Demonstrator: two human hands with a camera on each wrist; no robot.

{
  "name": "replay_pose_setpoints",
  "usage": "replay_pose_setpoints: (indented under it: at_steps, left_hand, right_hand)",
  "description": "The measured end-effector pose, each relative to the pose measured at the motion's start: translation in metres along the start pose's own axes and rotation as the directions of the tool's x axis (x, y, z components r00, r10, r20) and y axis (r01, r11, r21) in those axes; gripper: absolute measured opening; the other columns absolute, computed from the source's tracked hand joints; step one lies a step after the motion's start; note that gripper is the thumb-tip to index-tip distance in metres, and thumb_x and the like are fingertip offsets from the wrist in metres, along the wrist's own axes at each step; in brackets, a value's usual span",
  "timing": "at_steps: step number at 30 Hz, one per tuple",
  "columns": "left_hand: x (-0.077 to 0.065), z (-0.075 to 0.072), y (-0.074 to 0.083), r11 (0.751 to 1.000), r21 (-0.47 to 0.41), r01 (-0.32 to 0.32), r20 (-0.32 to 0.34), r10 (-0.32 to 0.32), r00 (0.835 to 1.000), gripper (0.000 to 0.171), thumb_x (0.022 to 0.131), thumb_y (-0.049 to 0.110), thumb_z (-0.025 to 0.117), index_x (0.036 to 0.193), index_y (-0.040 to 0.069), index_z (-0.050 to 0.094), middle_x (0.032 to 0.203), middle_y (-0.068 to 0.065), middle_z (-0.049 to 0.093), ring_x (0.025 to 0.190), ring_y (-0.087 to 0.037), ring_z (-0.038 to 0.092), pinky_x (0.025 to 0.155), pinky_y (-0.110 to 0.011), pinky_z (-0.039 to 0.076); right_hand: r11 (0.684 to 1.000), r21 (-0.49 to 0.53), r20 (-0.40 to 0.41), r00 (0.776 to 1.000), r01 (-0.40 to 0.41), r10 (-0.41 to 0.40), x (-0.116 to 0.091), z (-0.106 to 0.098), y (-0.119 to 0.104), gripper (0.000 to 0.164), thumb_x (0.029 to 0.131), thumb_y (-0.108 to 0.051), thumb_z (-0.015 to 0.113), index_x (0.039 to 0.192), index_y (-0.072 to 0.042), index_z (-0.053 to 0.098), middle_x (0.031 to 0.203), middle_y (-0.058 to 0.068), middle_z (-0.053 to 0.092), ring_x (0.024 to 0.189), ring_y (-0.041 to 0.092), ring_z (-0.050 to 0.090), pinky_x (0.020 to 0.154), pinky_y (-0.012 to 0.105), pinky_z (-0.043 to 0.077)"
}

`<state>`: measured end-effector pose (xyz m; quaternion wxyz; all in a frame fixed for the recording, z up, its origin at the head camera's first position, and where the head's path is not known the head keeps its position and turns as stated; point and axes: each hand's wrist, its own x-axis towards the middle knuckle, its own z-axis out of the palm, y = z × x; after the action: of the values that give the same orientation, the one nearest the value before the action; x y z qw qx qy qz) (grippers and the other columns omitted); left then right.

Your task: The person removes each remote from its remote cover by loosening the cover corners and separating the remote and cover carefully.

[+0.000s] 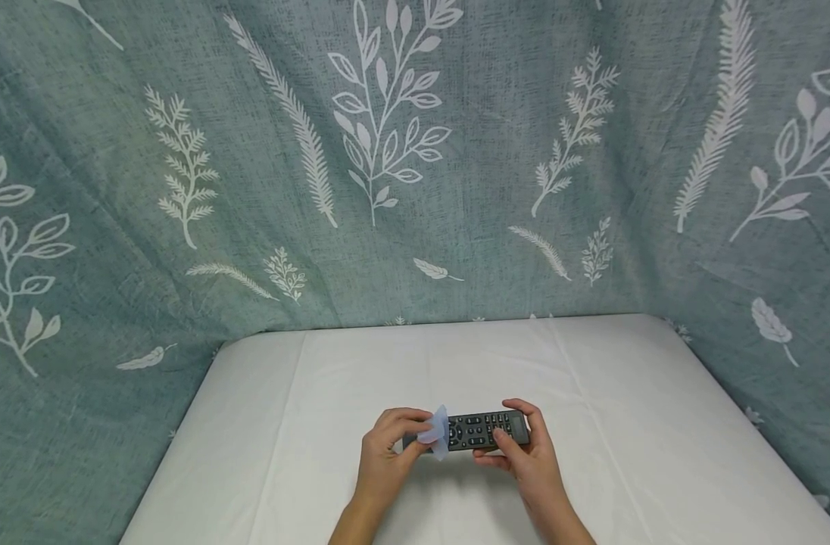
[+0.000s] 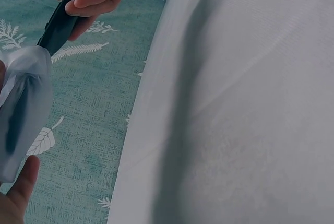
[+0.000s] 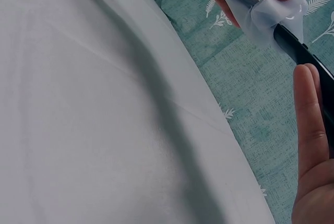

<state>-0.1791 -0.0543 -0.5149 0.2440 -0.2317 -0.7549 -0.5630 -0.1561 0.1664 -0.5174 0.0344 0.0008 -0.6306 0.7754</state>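
Observation:
A dark remote control with rows of buttons is held level above the white surface, buttons facing up. My right hand grips its right end, thumb on the buttons and fingers behind. Around the remote's left part is a translucent pale-blue cover, its edge flared and bunched. My left hand pinches this cover between thumb and fingers. In the left wrist view the soft cover wraps the remote's end, whose dark shape shows through. The right wrist view shows the bare remote emerging from the folded edge.
A white-covered table lies under both hands, with their shadows on it. Green fabric printed with white leaves hangs behind the table and along both sides.

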Motion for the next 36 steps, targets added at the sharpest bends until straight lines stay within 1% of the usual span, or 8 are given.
replay_pose_setpoints:
  at_steps: [7, 14, 17, 25, 27, 30, 34, 36]
  left_hand:
    - [0.0001, 0.0024, -0.0018, 1.0, 0.016, -0.018, -0.017, 0.018, 1.0, 0.015, 0.078, 0.007, 0.082, 0.088, 0.017, 0.076, 0.105, 0.0, 0.074, 0.101, -0.02, 0.067, 0.085, -0.02, 0.056]
    - [-0.001, 0.0058, -0.0037, 0.999, -0.003, 0.034, -0.044, -0.035, 0.998, 0.021, 0.075, 0.001, 0.082, 0.086, 0.018, 0.076, 0.105, 0.003, 0.074, 0.102, -0.02, 0.068, 0.086, -0.018, 0.056]
    - [-0.0005, 0.0065, -0.0044, 0.999, -0.003, 0.038, -0.048, -0.038, 0.998, 0.021, 0.076, 0.0, 0.082, 0.086, 0.017, 0.075, 0.105, 0.003, 0.074, 0.101, -0.021, 0.068, 0.087, -0.019, 0.056]
    - [0.0014, 0.0006, -0.0053, 0.984, -0.096, 0.148, -0.039, -0.153, 0.988, 0.01, 0.08, 0.004, 0.08, 0.083, 0.012, 0.075, 0.104, 0.001, 0.074, 0.1, -0.018, 0.07, 0.092, -0.02, 0.055]
    - [0.0012, -0.0005, -0.0055, 0.983, -0.104, 0.15, -0.039, -0.154, 0.987, 0.01, 0.08, 0.006, 0.081, 0.083, 0.013, 0.075, 0.104, 0.001, 0.074, 0.101, -0.019, 0.07, 0.093, -0.02, 0.054]
    - [0.0009, -0.0002, -0.0052, 0.989, -0.103, 0.109, -0.061, -0.116, 0.991, 0.013, 0.079, 0.004, 0.081, 0.083, 0.014, 0.074, 0.103, -0.002, 0.074, 0.099, -0.023, 0.07, 0.091, -0.02, 0.055]
    - [0.0009, 0.0002, -0.0019, 0.991, -0.086, 0.101, -0.088, -0.108, 0.99, 0.016, 0.076, -0.001, 0.08, 0.08, 0.012, 0.073, 0.101, -0.005, 0.075, 0.098, -0.026, 0.071, 0.089, -0.019, 0.056]
    - [-0.0001, 0.0, -0.0032, 0.986, -0.121, 0.112, -0.088, -0.123, 0.988, 0.015, 0.077, -0.003, 0.08, 0.08, 0.01, 0.072, 0.101, -0.007, 0.074, 0.099, -0.025, 0.071, 0.09, -0.02, 0.057]
  right_hand:
    - [1.0, 0.01, 0.02, 0.999, 0.03, -0.03, -0.0001, -0.0003, -0.0002, 0.052, 0.097, -0.007, 0.062, 0.141, -0.011, 0.035, 0.117, 0.013, 0.057, 0.077, 0.025, 0.075, 0.074, 0.04, 0.063]
    - [1.0, 0.002, 0.029, 0.999, 0.016, -0.017, 0.0025, -0.0014, -0.0025, 0.049, 0.098, -0.009, 0.062, 0.139, -0.012, 0.034, 0.116, 0.012, 0.06, 0.077, 0.025, 0.075, 0.074, 0.041, 0.063]
    - [1.0, 0.004, 0.026, 1.0, 0.009, -0.009, 0.004, -0.0023, -0.0033, 0.048, 0.098, -0.009, 0.062, 0.138, -0.012, 0.035, 0.117, 0.013, 0.059, 0.077, 0.025, 0.075, 0.074, 0.041, 0.063]
    - [1.0, 0.016, 0.034, 0.999, 0.007, -0.008, 0.0058, -0.0043, -0.0029, 0.047, 0.098, -0.008, 0.061, 0.137, -0.012, 0.035, 0.117, 0.013, 0.057, 0.077, 0.026, 0.075, 0.074, 0.042, 0.063]
    - [1.0, 0.02, 0.036, 0.999, 0.013, -0.013, 0.0056, -0.0048, -0.0022, 0.046, 0.099, -0.007, 0.06, 0.136, -0.012, 0.035, 0.117, 0.013, 0.058, 0.076, 0.026, 0.075, 0.074, 0.042, 0.063]
    - [1.0, 0.02, 0.042, 0.999, 0.021, -0.021, 0.0052, -0.0055, -0.0013, 0.046, 0.099, -0.007, 0.06, 0.136, -0.012, 0.035, 0.117, 0.013, 0.057, 0.077, 0.026, 0.075, 0.074, 0.042, 0.063]
    - [1.0, 0.02, 0.042, 0.999, 0.024, -0.025, 0.0043, -0.007, -0.0002, 0.045, 0.099, -0.006, 0.06, 0.136, -0.012, 0.035, 0.117, 0.014, 0.056, 0.077, 0.028, 0.075, 0.074, 0.041, 0.063]
    - [1.0, 0.019, 0.044, 0.999, 0.022, -0.022, 0.0039, -0.0083, 0.0002, 0.045, 0.099, -0.006, 0.059, 0.136, -0.012, 0.035, 0.117, 0.014, 0.056, 0.078, 0.029, 0.075, 0.075, 0.041, 0.063]
